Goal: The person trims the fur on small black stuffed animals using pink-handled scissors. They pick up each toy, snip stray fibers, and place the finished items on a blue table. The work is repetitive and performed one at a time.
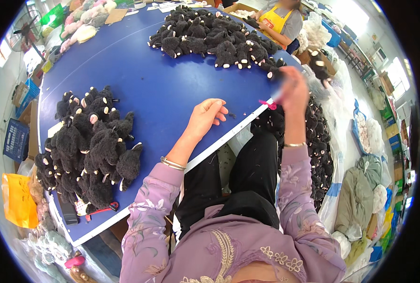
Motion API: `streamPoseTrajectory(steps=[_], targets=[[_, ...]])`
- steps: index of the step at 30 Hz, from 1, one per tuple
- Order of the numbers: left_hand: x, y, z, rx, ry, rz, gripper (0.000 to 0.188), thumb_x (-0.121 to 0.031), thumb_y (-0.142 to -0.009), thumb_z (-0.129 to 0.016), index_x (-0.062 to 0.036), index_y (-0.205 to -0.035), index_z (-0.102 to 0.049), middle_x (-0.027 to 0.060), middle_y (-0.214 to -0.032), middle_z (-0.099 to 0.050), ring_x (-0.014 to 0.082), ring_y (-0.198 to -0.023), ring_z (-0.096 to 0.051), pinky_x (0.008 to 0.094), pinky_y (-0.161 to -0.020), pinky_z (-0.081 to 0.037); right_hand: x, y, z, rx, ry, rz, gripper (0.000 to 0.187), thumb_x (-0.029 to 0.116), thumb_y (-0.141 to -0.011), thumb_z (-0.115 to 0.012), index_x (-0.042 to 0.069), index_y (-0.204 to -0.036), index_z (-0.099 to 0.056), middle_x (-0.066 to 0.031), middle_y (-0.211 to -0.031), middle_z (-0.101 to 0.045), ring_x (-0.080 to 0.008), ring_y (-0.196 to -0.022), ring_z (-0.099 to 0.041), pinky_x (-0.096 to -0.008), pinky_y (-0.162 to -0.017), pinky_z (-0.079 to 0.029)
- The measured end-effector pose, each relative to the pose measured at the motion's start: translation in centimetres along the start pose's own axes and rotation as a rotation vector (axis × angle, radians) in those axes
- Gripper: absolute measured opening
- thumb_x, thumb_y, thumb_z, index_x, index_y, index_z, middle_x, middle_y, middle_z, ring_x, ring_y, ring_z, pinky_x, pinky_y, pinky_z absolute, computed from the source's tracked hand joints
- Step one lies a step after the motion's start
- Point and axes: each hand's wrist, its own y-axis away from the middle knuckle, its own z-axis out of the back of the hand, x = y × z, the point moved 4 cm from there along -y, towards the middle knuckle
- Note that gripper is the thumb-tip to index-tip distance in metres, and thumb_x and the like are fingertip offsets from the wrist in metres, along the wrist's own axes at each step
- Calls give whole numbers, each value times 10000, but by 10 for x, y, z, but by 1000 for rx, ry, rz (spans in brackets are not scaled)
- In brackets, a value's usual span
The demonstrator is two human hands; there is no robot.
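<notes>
Black plush toys (pixel 94 151) lie heaped near the counter's (pixel 148 89) near left corner, against its left edge; their pale-tipped limbs point in all directions, so no common long axis can be read. Just nearer, at the near edge, lie red-handled scissors (pixel 102 208) beside a dark flat object (pixel 69 213) whose kind is unclear. Between this heap and the near edge on the right, a broad stretch of bare blue surface lies open.

The left hand (pixel 206 115) rests on that bare surface close to the near edge, palm down, fingers loosely curled, holding nothing. The right hand (pixel 292 87) is raised over the counter's near right corner; it is motion-blurred, so its grip cannot be told. A small pink object (pixel 268 104) shows just below it, too blurred to identify.

Beyond the near edge, by the right arm, a clear bag of black toys (pixel 319 155) is partly hidden by that arm.

A second heap of black toys (pixel 214 37) crowds the far right edge. A person in a yellow apron (pixel 278 21), cut off by the rim, sits behind it.
</notes>
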Motion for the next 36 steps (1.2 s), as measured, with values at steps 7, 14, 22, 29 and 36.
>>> streamPoseTrajectory(steps=[7,14,22,29,36], targets=[[5,-8,3,-4,-17,-36,235,-225,-980,-494,-31,-1015,-621,30,-864,-651,84,-707,-592,214,-632,-459,-132,-43,-61,183,994,489,227,228,-900,-550,49,-1003,-645,-123,-930,-661,-250,-720,-626,-360,-653,-492],[5,-7,2,-1,-7,-24,208,-181,-979,-483,-23,-984,-619,26,-841,-645,82,-690,-588,217,-615,-461,-162,-50,-127,377,1480,408,488,395,-792,-674,176,-1214,-562,-206,-1256,-490,-373,-953,-629,-445,-827,-518],[4,-7,4,-29,10,-42,195,-177,-974,-482,-44,-990,-624,26,-853,-651,79,-688,-588,208,-616,-455,-150,-26,-114,504,1562,459,215,162,-792,-612,95,-989,-558,-158,-956,-587,-382,-868,-632,-482,-747,-513],[2,-3,12,-157,51,-72,183,-179,-957,-514,-43,-1005,-627,24,-854,-657,80,-699,-592,211,-620,-453,-112,8,-65,454,1113,258,293,59,-752,-592,-37,-1017,-515,-209,-877,-625,-364,-895,-633,-438,-772,-504],[-2,-1,7,-155,43,-126,532,-209,-893,-649,-1,-1329,-426,107,-1227,-552,138,-933,-598,269,-778,-501,-70,90,-54,380,-3,-619,223,42,-856,-597,54,-1072,-542,-62,-869,-648,-118,-568,-604,-210,-366,-348]])
